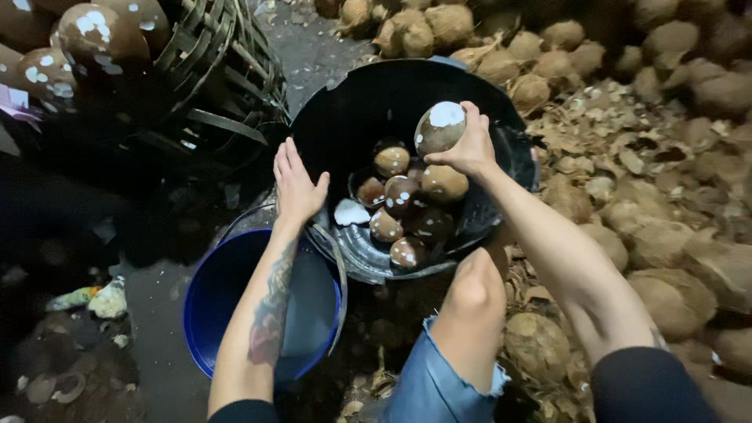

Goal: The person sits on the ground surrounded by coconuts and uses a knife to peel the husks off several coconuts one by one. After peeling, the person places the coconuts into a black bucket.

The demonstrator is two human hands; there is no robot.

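Right hand (468,147), centre-top of frame: fingers wrapped around a peeled brown coconut with white scraped patches (439,128), holding it above the large black round basin (407,94). The coconut is lifted clear of the pile below it, not touching the others.

Left hand (296,182), just left of centre: open, fingers straight and together, resting on the basin's left rim. Holds nothing. Tattoo on the forearm.

The basin sits in the centre-top of the frame. On its bottom lies a cluster of similar peeled brown coconuts (403,204), packed together and touching, plus one white shell fragment (350,212) at the left edge of the cluster.

Lower left of centre: round blue plastic bucket (235,313), under the left forearm, just beside the basin.

Upper left: dark woven basket (219,70), with more peeled coconuts (94,35) beside it at the frame edge.

Right side and top: heap of unpeeled husked coconuts (674,258), with loose husk scraps (611,149) spread on the ground.

Bottom centre: bare knee and frayed denim shorts (439,376).
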